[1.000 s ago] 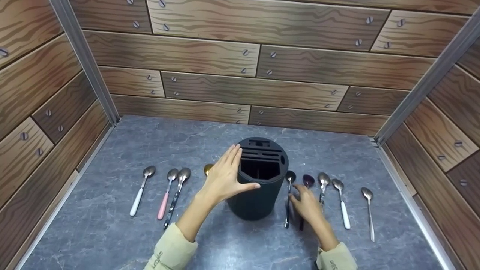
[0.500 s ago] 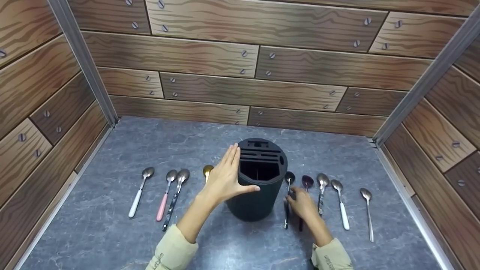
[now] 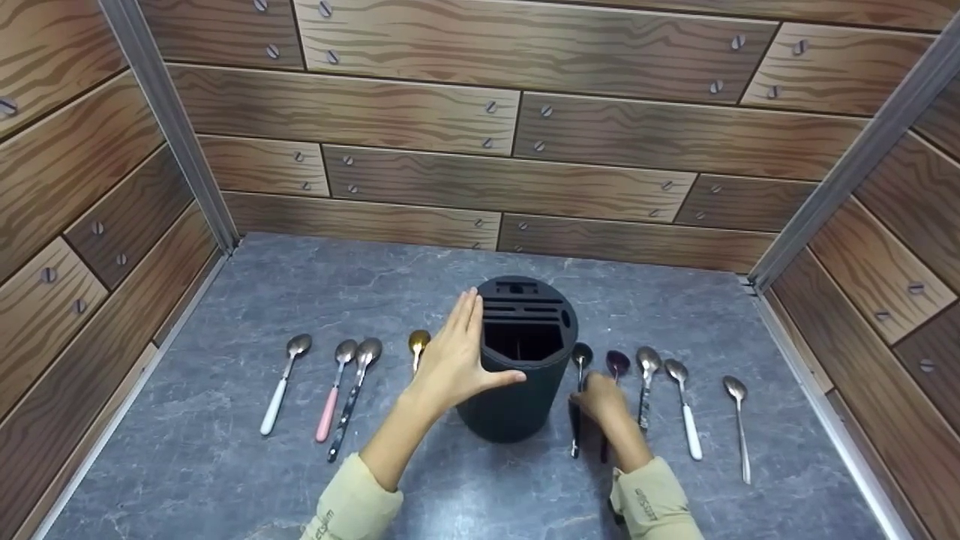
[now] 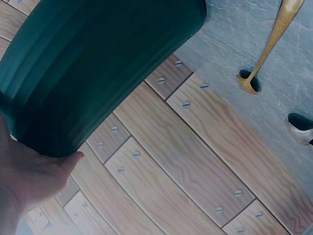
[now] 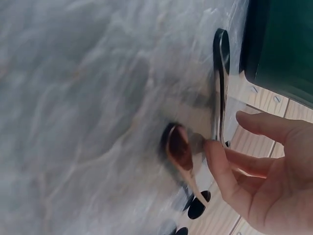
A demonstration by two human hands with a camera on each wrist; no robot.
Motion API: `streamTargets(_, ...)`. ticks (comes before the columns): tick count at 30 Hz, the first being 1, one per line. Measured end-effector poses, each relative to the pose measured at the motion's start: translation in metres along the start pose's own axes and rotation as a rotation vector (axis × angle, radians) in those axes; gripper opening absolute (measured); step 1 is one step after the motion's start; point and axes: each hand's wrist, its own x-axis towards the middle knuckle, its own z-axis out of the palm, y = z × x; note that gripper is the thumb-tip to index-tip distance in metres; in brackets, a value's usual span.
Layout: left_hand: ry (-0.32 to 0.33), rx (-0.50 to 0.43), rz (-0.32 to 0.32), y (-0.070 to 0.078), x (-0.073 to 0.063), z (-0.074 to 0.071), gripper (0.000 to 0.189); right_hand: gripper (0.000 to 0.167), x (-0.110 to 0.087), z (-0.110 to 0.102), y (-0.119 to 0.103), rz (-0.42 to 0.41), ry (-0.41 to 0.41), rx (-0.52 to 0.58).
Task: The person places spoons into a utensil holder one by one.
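A dark green round utensil holder (image 3: pixel 502 409) stands upright, its black top cut with slots and one larger opening. My left hand (image 3: pixel 450 352) rests against its left side, fingers straight and thumb stretched across the front; the left wrist view shows this hand (image 4: pixel 36 171) at the holder's wall (image 4: pixel 107 63). Right of the holder, my right hand (image 3: pixel 604 397) is at the handle of a black spoon (image 3: pixel 582 355) lying on the table. In the right wrist view, thumb and index finger straddle that spoon (image 5: pixel 218 98), with a gap by the thumb. A dark purple spoon (image 3: pixel 617 363) lies beside it.
Further right lie a patterned-handle spoon (image 3: pixel 647 360), a white-handled spoon (image 3: pixel 686 420) and a plain metal spoon (image 3: pixel 739 420). To the left are white (image 3: pixel 277 397), pink (image 3: pixel 330 405) and black patterned (image 3: pixel 349 405) handled spoons. A gold spoon (image 3: pixel 418 343) is partly hidden. Wood-patterned walls (image 3: pixel 420 172) enclose the table.
My right hand has moved slightly left toward the black spoon and its fingers have drawn in. The left hand and the holder stay as they were.
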Motion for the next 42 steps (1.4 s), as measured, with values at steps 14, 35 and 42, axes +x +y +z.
streamTargets(14,0.02,-0.063,-0.031,0.002,-0.002,0.003,0.12,0.037,0.115,0.15,0.135,-0.067,0.125,-0.094)
streamTargets(35,0.002,-0.132,-0.048,0.003,-0.002,0.003,0.118,0.03,0.007,-0.005,-0.014,0.116,-0.128,-0.026)
streamTargets(42,0.004,-0.126,-0.053,0.003,-0.001,0.004,0.119,0.022,0.01,-0.003,-0.008,0.101,-0.116,0.025)
